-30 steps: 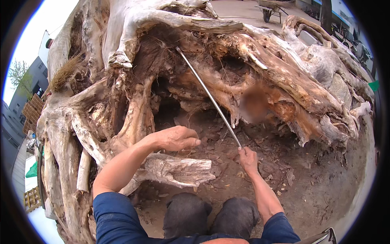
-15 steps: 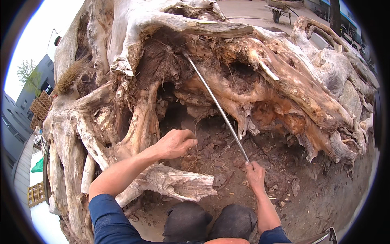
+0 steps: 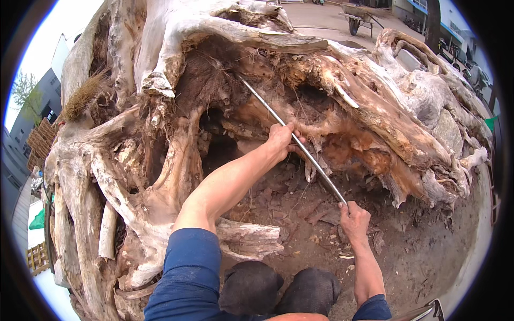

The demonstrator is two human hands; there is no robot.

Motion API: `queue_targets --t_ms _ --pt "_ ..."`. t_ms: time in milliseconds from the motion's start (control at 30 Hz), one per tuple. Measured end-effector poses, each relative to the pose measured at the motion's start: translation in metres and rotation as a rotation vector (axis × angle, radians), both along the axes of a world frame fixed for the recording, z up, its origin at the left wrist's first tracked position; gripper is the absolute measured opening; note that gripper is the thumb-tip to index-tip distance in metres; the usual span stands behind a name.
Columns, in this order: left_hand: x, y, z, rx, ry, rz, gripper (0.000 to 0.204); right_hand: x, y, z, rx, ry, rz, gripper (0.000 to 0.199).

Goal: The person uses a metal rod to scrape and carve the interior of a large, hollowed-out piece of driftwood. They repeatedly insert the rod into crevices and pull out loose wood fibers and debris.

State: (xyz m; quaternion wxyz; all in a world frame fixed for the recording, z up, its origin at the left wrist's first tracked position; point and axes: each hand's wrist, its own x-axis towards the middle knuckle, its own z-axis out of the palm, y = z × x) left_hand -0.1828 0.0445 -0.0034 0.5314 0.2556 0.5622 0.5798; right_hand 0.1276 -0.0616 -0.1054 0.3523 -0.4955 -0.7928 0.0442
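A long, thin metal rod slants from the lower right up into the hollow of a big weathered tree stump. Its far tip meets the dark brown, fibrous soil packed between the roots; the exact contact is hard to make out. My left hand is closed round the rod about midway along it. My right hand grips its near end. Just left of the rod, below the soil, a dark gap opens between the roots.
Loose bark and dirt cover the ground under the stump. A broken pale root juts out close to my knees. Thick roots rise on the left. A wheelbarrow stands far back, and stacked pallets at the far left.
My left hand has reached forward and right and taken hold of the rod's middle. My right hand, still on its near end, has shifted slightly right. The view has shifted a little.
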Motion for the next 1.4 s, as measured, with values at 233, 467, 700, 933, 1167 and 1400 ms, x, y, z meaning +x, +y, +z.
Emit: queue_targets --t_ms 233,467,700,933,1167,1400 --pt "0.034 -0.06 -0.003 -0.004 -0.132 -0.127 0.023 0.066 -0.018 -0.011 -0.045 -0.017 0.047 0.02" --pt "0.025 -0.048 -0.004 0.029 -0.105 -0.249 0.023 0.055 -0.051 0.014 -0.142 0.013 -0.006 0.02" --pt "0.007 -0.004 0.022 0.099 -0.118 -0.168 0.022 0.034 -0.026 0.087 -0.078 -0.05 -0.029 0.024" --pt "0.018 0.001 0.04 0.161 -0.097 -0.254 0.04 0.072 0.032 0.134 0.086 -0.218 -0.012 0.032" --pt "0.018 0.025 0.059 0.054 -0.208 -0.037 0.036 0.068 0.036 0.154 0.055 -0.28 -0.014 0.036" --pt "0.041 -0.024 0.061 0.22 -0.247 -0.268 0.02 0.115 0.009 0.122 0.022 -0.105 -0.01 0.03"
